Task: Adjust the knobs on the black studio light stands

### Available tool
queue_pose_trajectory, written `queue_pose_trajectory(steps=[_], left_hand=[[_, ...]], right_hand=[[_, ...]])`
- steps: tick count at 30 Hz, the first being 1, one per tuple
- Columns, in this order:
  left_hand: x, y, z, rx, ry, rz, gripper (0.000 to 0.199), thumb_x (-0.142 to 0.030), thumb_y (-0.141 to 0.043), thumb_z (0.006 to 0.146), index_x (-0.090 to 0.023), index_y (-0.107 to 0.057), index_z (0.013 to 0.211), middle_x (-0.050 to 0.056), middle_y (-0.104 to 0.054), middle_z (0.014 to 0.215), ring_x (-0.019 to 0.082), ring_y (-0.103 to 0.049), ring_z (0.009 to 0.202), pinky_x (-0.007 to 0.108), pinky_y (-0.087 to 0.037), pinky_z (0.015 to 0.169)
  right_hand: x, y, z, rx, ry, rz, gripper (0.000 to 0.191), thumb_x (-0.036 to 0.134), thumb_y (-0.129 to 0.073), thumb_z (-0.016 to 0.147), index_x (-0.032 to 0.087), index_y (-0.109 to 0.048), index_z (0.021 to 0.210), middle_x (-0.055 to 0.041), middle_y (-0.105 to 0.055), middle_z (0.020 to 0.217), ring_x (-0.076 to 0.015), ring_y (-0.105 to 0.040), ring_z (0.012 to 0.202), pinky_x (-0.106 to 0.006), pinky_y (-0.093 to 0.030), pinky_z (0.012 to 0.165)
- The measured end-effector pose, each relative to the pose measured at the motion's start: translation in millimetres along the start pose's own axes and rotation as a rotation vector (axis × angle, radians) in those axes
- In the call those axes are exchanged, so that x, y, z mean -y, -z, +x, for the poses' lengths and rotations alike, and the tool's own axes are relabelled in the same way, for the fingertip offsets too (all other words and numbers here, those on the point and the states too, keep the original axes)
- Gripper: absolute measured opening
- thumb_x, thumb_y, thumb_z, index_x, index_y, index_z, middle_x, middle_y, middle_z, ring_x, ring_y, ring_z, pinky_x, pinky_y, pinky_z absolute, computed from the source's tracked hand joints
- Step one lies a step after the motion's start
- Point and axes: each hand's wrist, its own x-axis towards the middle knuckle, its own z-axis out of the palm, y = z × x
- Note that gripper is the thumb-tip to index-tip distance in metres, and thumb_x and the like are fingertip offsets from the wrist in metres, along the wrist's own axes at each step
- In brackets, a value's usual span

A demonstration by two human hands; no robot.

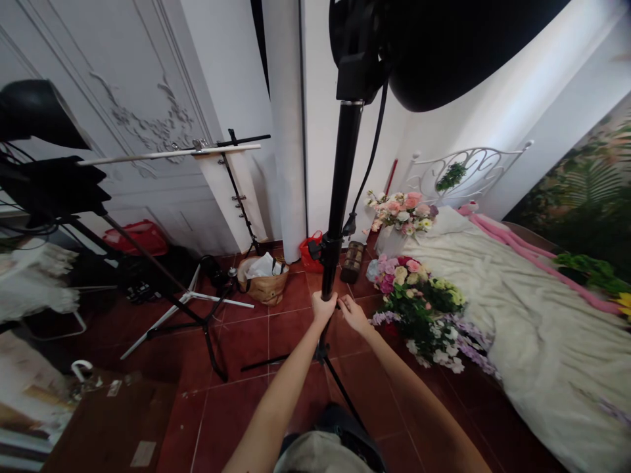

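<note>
A tall black light stand stands upright in front of me, with a large black lamp head on top. A black cable hangs beside its pole. My left hand is wrapped round the pole low down. Just right of it, my right hand has its fingers pinched together at a small dark part on the pole's side, mostly hidden by the fingers. The stand's dark legs spread over the red tiled floor below my hands.
Bouquets and a white-draped bed are at the right. A basket, a red bag and a lantern-like container stand behind the pole. Another stand and a cardboard box are left.
</note>
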Motion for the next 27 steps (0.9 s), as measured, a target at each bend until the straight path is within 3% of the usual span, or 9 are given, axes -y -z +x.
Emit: queue_pose_trajectory(steps=[5, 14, 20, 24, 27], left_hand=[[-9, 3.2, -5, 0.008, -0.003, -0.060, 0.025, -0.029, -0.061, 0.063, -0.016, -0.046, 0.048, -0.002, -0.046, 0.047, 0.008, -0.042, 0.047, 0.019, -0.031, 0.046], [-5, 2.9, -3, 0.041, 0.010, -0.068, 0.025, -0.030, -0.061, 0.064, -0.016, -0.047, 0.050, -0.001, -0.048, 0.049, 0.009, -0.045, 0.048, 0.020, -0.033, 0.046], [-5, 2.7, -4, 0.053, 0.022, -0.065, 0.027, -0.031, -0.061, 0.066, -0.016, -0.044, 0.050, -0.003, -0.045, 0.047, 0.007, -0.042, 0.046, 0.019, -0.031, 0.045], [-3, 4.8, -4, 0.095, 0.048, -0.067, 0.027, -0.035, -0.061, 0.067, -0.015, -0.048, 0.055, -0.002, -0.047, 0.048, 0.008, -0.044, 0.047, 0.019, -0.032, 0.045], [-1, 7.0, -4, 0.138, 0.032, -0.070, 0.028, -0.038, -0.061, 0.068, -0.015, -0.050, 0.055, -0.001, -0.048, 0.049, 0.009, -0.046, 0.048, 0.020, -0.034, 0.047]], right_hand=[[-21, -3, -17, 0.028, 0.150, 0.161, 0.040, 0.044, -0.041, 0.088, 0.022, -0.049, 0.121, -0.0082, -0.057, 0.120, -0.0196, -0.054, 0.112, -0.038, -0.039, 0.099], [-30, -11, -15, 0.008, 0.175, 0.297, 0.040, 0.044, -0.042, 0.088, 0.026, -0.051, 0.123, -0.0068, -0.054, 0.124, -0.0222, -0.052, 0.111, -0.041, -0.042, 0.095], [-31, -16, -7, -0.104, 0.141, 0.288, 0.032, 0.047, -0.047, 0.085, 0.023, -0.059, 0.102, -0.0063, -0.057, 0.102, -0.0211, -0.051, 0.102, -0.039, -0.036, 0.097], [-20, -25, -1, -0.194, 0.020, 0.367, 0.037, 0.056, -0.049, 0.079, 0.021, -0.051, 0.067, 0.0004, -0.049, 0.070, -0.0165, -0.048, 0.074, -0.030, -0.040, 0.080], [-4, -32, -1, -0.239, -0.115, 0.536, 0.043, 0.059, -0.054, 0.073, 0.021, -0.042, 0.059, 0.0052, -0.042, 0.058, -0.0116, -0.043, 0.062, -0.023, -0.039, 0.067]])
